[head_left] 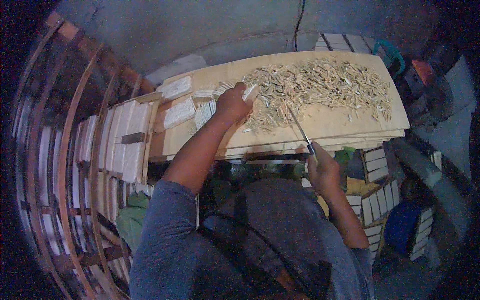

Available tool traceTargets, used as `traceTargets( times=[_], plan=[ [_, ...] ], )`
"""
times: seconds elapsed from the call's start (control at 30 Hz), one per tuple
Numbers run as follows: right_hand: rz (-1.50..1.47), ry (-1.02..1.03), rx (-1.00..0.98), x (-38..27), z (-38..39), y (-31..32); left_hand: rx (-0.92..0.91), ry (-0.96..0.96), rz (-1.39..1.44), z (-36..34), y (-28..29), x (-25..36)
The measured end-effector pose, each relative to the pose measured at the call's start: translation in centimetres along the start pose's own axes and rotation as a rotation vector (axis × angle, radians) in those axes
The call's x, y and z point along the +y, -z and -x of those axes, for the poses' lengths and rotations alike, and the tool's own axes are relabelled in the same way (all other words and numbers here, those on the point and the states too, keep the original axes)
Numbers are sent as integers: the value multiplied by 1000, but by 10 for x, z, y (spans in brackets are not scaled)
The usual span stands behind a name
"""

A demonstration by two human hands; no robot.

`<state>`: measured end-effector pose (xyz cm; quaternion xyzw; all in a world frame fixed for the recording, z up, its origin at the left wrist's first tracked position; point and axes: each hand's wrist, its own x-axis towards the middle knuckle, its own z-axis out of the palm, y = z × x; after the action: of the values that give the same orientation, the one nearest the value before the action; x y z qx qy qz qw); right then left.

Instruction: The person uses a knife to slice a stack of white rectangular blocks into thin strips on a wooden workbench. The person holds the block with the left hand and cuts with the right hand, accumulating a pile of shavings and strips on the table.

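At the left end of the desk (325, 120), an upper pale block (177, 87) and a lower pale block (180, 113) lie flat, with a short upright-looking row of sticks (205, 114) just beside them. Those 3 seem to be the ordered share; the far larger share, a loose heap of short sticks (325, 82), lies scattered and unsorted, so most appears left to do. The left hand (232, 105) is at the heap's left edge, its fingers pinching a small pale bundle (250, 93). The right hand's (324, 170) fingers wrap a knife (302, 131), tip towards the heap. Below right, shallow frames (375, 164) hold pale strips in rows; the blue container's (401, 222) contents I cannot tell.
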<state>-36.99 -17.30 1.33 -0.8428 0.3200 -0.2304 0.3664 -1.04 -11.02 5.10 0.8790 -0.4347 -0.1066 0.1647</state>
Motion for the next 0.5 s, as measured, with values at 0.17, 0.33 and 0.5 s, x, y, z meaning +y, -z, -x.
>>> traceTargets(
  times=[0.17,0.33,0.5],
  plan=[
    [-7,18,-32,-9,-10,-3,7,-76,-20,11,-36,-21],
    [54,79,-99,-22,-20,-8,137,-118,169,9,-50,-37],
    [21,165,-289,-31,-30,-45,160,113,431,19,18,-24]
  ],
)
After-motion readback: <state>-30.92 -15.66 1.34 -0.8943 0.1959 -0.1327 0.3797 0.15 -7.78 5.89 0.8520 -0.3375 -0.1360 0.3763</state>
